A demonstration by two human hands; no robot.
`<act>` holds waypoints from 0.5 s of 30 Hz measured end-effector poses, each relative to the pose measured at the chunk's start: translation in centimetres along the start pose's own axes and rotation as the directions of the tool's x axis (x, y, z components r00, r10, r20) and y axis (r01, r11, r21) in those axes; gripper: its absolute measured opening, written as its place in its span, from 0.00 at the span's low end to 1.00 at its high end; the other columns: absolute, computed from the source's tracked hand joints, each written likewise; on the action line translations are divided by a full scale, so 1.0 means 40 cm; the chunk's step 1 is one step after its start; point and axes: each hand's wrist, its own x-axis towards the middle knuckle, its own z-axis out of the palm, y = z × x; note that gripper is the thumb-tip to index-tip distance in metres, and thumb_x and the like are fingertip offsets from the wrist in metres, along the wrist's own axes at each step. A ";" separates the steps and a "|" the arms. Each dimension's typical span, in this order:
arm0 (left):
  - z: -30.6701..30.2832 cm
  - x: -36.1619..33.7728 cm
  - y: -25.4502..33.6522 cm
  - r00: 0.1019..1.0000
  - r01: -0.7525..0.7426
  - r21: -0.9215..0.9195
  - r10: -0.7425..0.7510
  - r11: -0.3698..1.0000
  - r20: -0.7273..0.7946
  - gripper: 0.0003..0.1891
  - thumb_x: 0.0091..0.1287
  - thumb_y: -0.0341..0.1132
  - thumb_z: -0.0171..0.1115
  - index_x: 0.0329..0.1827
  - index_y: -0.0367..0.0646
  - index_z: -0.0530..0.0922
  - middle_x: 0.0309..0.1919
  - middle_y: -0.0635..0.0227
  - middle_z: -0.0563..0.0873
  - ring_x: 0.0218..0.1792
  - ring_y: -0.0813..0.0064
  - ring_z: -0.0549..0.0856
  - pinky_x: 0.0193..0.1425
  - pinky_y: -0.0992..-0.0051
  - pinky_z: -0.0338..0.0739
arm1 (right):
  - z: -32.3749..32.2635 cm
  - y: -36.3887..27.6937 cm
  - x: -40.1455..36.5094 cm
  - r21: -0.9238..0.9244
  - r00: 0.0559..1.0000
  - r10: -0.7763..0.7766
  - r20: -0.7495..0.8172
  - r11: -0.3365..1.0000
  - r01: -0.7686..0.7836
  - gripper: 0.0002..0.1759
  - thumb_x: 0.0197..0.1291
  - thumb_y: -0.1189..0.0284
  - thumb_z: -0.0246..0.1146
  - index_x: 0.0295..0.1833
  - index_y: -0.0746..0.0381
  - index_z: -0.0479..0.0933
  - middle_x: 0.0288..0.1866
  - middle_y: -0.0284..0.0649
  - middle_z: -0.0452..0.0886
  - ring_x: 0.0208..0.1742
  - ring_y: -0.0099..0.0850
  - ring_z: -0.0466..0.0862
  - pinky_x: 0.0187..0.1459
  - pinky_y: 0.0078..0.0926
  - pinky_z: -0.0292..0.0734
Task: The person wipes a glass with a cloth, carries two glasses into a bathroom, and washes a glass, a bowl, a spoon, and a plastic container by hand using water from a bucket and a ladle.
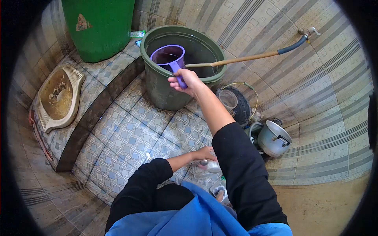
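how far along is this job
Done: the purple dipper is already in the right hand. In hand: it's held at the green tub, while the left hand is down by a white item. Probably left: that item. Whether the metal pot by the wall is finished, I can't tell.

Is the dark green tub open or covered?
The tub is open: its inside shows past the purple dipper held by the right hand.
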 end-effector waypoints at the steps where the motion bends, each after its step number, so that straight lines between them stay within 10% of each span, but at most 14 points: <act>1: 0.001 -0.007 0.025 0.995 0.095 -0.208 -0.088 0.974 0.042 0.24 0.44 0.37 0.68 0.45 0.36 0.73 0.40 0.64 0.78 0.44 0.74 0.76 0.49 0.77 0.70 | -0.001 0.001 0.007 -0.059 1.000 -0.019 0.003 0.998 0.019 0.09 0.54 0.65 0.55 0.36 0.59 0.70 0.21 0.29 0.74 0.19 0.20 0.73 0.19 0.17 0.68; 11: -0.083 0.108 -0.053 0.988 0.113 -0.407 -0.145 0.906 -0.048 0.24 0.51 0.36 0.63 0.51 0.41 0.67 0.40 0.68 0.74 0.37 0.74 0.78 0.41 0.74 0.74 | -0.095 -0.056 -0.062 -0.726 0.873 -0.426 -0.237 0.675 0.132 0.14 0.46 0.66 0.61 0.37 0.63 0.76 0.28 0.41 0.79 0.25 0.29 0.80 0.33 0.24 0.74; 13: -0.102 0.103 0.024 0.984 0.090 -0.463 -0.150 0.882 -0.093 0.25 0.52 0.41 0.61 0.52 0.42 0.66 0.40 0.66 0.74 0.37 0.73 0.78 0.41 0.73 0.74 | -0.159 -0.048 -0.053 -0.893 0.712 -0.660 -0.238 0.437 0.107 0.15 0.45 0.67 0.61 0.39 0.62 0.76 0.27 0.42 0.79 0.24 0.31 0.80 0.33 0.25 0.74; 15: -0.137 0.122 0.087 0.979 0.062 -0.514 -0.153 0.856 -0.137 0.27 0.53 0.46 0.60 0.52 0.43 0.65 0.40 0.65 0.75 0.37 0.72 0.78 0.41 0.71 0.75 | -0.207 -0.058 -0.089 -0.867 0.675 -0.683 -0.279 0.481 0.129 0.14 0.45 0.68 0.61 0.38 0.63 0.76 0.24 0.40 0.79 0.22 0.30 0.80 0.31 0.25 0.73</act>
